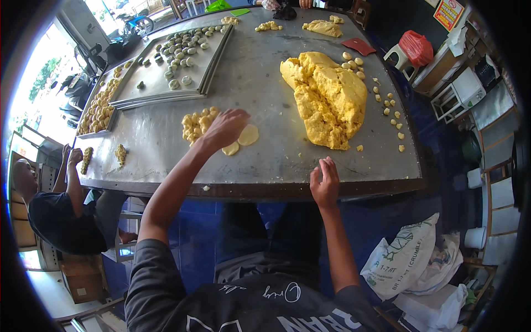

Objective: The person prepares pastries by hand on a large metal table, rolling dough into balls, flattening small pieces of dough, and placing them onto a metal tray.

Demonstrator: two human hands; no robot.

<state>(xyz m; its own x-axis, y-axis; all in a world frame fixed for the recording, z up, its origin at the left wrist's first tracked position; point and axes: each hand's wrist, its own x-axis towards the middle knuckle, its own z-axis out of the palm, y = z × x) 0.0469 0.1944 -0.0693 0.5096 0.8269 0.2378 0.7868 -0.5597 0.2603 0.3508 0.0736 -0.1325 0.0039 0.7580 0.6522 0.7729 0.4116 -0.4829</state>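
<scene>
My left hand [225,128] is over the steel table, palm down and fingers stretched out, slightly blurred. It partly covers a cluster of small pale dough balls [194,126]. Just beyond its fingertips lies a flattened dough disc [249,135], and a second, smaller disc [230,149] sits below the hand. Close to the table's near edge, my right hand [325,182] is raised with its fingers loosely bent and the thumb apart, holding nothing that I can see. A large yellow dough mass [326,102], split by a deep groove, lies beyond my right hand.
Stacked metal trays [160,88] with greenish and pale rounds stand at the back left, beside a tray of browner balls [99,113]. Small dough pieces [397,114] and a red scraper [358,46] are at the right. A person [66,216] sits at the left; others' hands work at the far edge.
</scene>
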